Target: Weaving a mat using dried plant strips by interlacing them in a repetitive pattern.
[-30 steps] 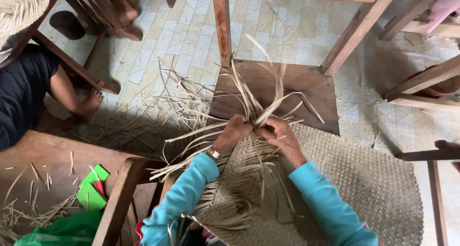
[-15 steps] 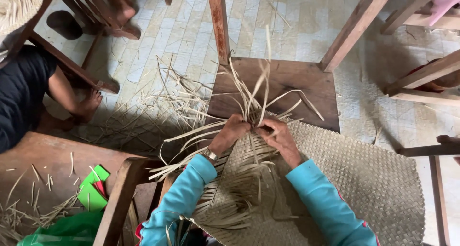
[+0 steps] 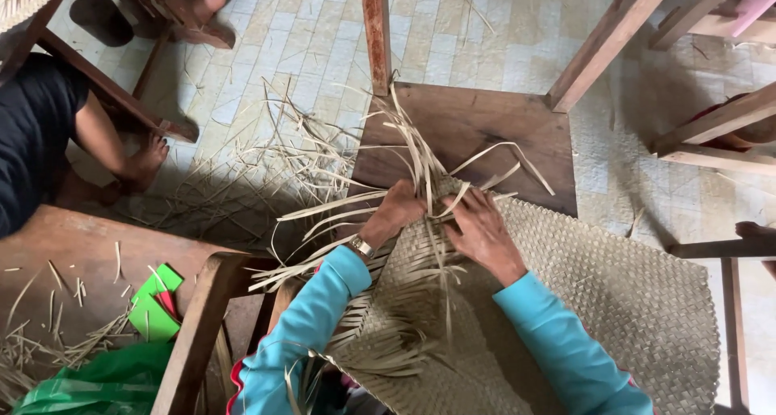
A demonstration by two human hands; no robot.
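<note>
— What are my hands doing?
— Your left hand [image 3: 396, 213] is curling its fingers around loose straw strips [image 3: 420, 152] at the centre of the frame; your right hand [image 3: 481, 233] is pressing bent fingers on the woven mat [image 3: 614, 302].
— Where is the mat lying?
— It is spreading from centre to lower right, its edge resting on the wooden stool [image 3: 477, 132].
</note>
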